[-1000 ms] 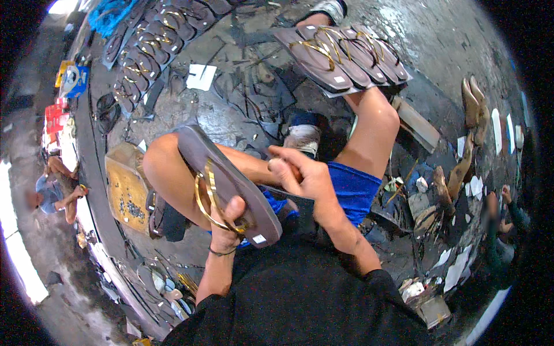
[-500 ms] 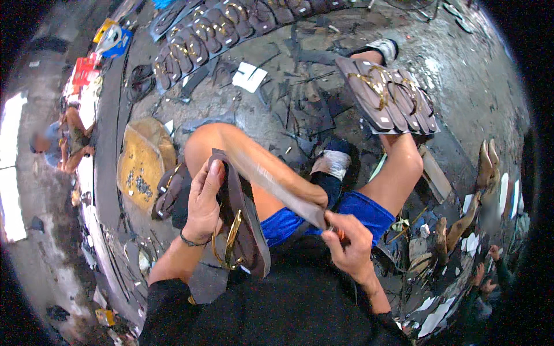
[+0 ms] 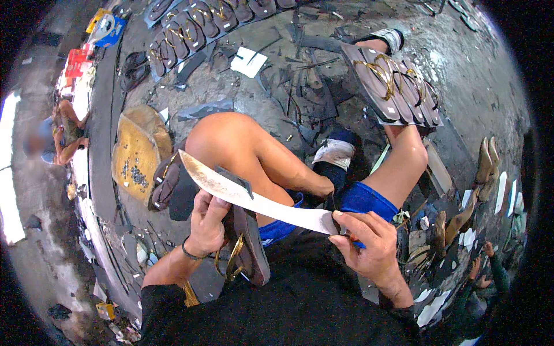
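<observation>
The right hand (image 3: 369, 245) was closed around the handle end of a knife (image 3: 262, 203), with its thumb and bent fingers pressed near the base of the blade; the handle itself was mostly hidden inside that grip. From there the long, pale, curved blade ran leftward, and its browned, pointed end reached past the left hand (image 3: 206, 226), lying just beyond that hand's fingertips. The left hand gripped a dark brown sandal (image 3: 252, 245) along its edge, and the sandal hung tilted between the two hands, below the blade, its gold strap (image 3: 235, 259) on the side nearer the left wrist. A dark grey flap (image 3: 238, 180) showed against the blade's far edge, up and right of the left grip; whether it belonged to the sandal could not be told. A black wristband (image 3: 190, 251) circled the left wrist, just below that grip. Left of and beyond the left hand stood a yellowish container (image 3: 135, 153) with small dark bits in it, and beside it a dark sandal pair (image 3: 166, 183). Well beyond the right grip, finished-looking sandals (image 3: 398, 92) with straps lay side by side over the person's lower leg.
</observation>
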### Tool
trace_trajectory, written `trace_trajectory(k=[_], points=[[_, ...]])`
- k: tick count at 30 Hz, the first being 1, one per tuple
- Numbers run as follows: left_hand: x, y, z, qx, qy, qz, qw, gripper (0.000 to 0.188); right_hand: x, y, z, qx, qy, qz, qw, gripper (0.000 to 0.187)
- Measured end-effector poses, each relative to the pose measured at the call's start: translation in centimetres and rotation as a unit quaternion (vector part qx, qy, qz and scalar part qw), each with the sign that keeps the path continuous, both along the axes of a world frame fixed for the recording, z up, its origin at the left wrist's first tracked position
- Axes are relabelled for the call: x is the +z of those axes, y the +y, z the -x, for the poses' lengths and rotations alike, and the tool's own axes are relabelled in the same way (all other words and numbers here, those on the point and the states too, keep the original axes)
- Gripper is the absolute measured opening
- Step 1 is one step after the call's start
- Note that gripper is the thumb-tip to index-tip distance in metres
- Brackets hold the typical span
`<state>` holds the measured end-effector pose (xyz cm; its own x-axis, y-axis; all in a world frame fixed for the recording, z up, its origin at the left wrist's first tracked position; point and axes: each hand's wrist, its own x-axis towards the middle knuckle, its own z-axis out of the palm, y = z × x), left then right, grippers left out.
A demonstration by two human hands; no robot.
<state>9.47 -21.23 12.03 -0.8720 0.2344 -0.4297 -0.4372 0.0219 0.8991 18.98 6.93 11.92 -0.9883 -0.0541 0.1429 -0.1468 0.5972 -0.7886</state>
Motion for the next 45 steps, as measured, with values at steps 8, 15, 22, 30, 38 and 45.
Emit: trace_trajectory(k=[8,15,22,30,38,45], points=[[1.6,1.4,-0.1,-0.027,-0.009,-0.030,0.999,0.045,3.9,0.1,2.8,0.022,-0.018,0.002,1.000,0.033],[2.1,2.4,0.0,-0.022,-0.066,-0.028,0.997,0.057,4.0,-1.9,6.1,0.038,-0.005,0.121,0.992,0.028],[3.4,3.7,1.0,-0.023,0.047,-0.082,0.995,0.070,-0.7,-1.4,8.8,-0.115,-0.015,0.258,0.959,0.025],[-2.5,12.1,2.2,0.167,-0.098,-0.370,0.909,0.039,-4.3,1.7,-0.1,-0.327,-0.023,0.229,0.917,0.028],[-3.1,13.8,1.8,0.248,-0.192,-0.363,0.878,0.021,-6.6,-2.4,-6.4,-0.242,-0.006,0.104,0.965,0.029],[-3.6,12.5,0.4,0.237,-0.188,-0.327,0.895,0.020,-5.7,-2.2,-5.7,-0.235,-0.024,0.024,0.971,0.032]])
